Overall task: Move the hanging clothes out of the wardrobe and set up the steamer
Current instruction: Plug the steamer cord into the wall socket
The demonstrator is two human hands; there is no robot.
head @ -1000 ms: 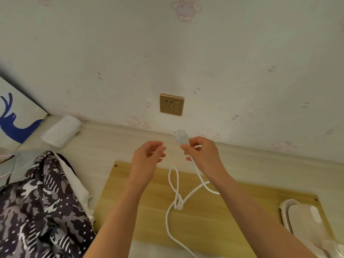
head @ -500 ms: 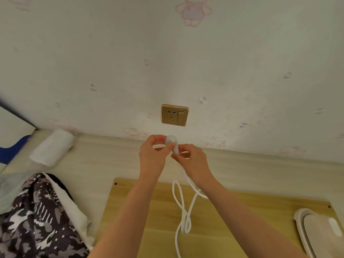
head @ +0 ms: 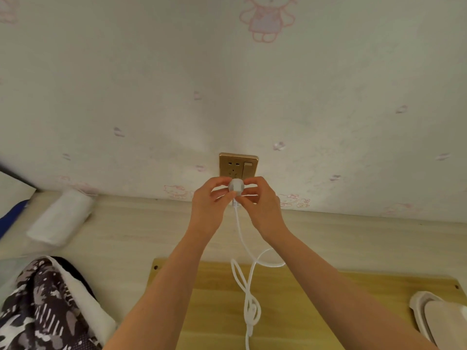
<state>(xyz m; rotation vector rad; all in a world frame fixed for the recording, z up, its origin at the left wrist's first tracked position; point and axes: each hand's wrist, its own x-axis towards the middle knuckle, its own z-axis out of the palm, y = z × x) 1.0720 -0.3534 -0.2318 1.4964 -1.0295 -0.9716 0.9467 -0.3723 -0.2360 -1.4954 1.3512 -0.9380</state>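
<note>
Straight ahead I've got the papered wall (head: 151,84), with a pale wooden board (head: 316,311) lying below it. A camouflage-print garment (head: 38,311) sits at lower left, and the white steamer (head: 439,317) pokes in at the board's lower right edge. A white cord (head: 240,236) loops over the board and rises to my hands. Left hand (head: 209,205) and right hand (head: 262,205) both pinch the round plug (head: 236,186), which I'm holding just under the gold socket (head: 238,164); whether they touch I can't tell.

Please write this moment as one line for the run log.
left hand, right hand: hold white plug | plug: at gold socket, insertion unclear | cord: hangs looped
</note>
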